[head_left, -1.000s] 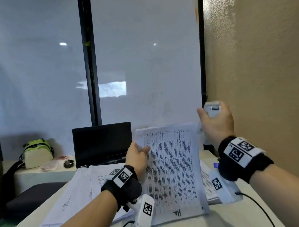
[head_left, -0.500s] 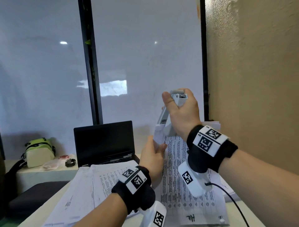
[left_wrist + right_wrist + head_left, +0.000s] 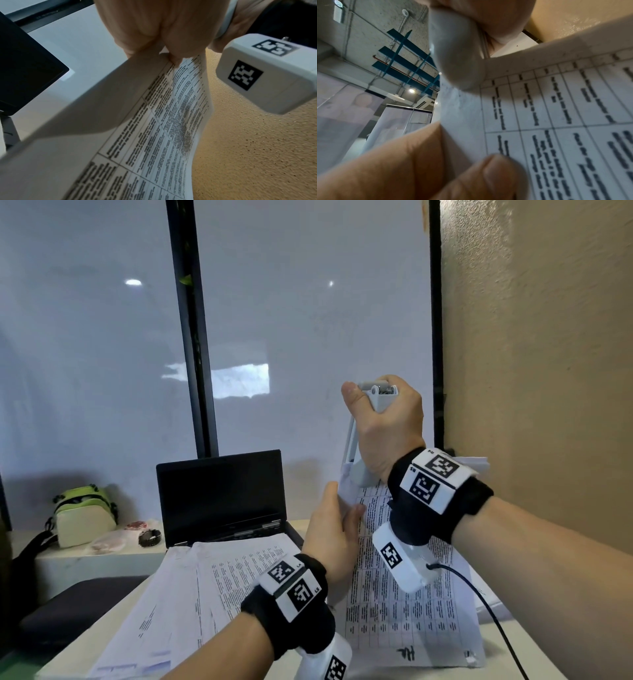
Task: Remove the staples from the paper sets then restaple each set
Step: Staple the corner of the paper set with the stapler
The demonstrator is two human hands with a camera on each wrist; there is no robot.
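Note:
A printed paper set [image 3: 404,604] with table text stands raised off the desk at centre right. My left hand [image 3: 337,520] pinches its top left corner between thumb and fingers, which also shows in the left wrist view [image 3: 169,44]. My right hand [image 3: 383,422] grips a white stapler [image 3: 356,460] held upright, its lower end over that same corner of the paper set [image 3: 547,121]. In the right wrist view the stapler [image 3: 457,56] nose sits on the paper's top left corner, just above the left thumb [image 3: 489,175]. No staple can be made out.
More printed paper sets [image 3: 212,580] lie spread on the desk [image 3: 520,642] to the left. An open black laptop [image 3: 222,494] stands behind them. A green and white bag [image 3: 85,515] sits on a ledge at far left. A yellow wall [image 3: 548,371] is close on the right.
My right hand has carried the stapler from the upper right leftward onto the paper's top left corner. My left hand and the paper set shifted right and slightly up.

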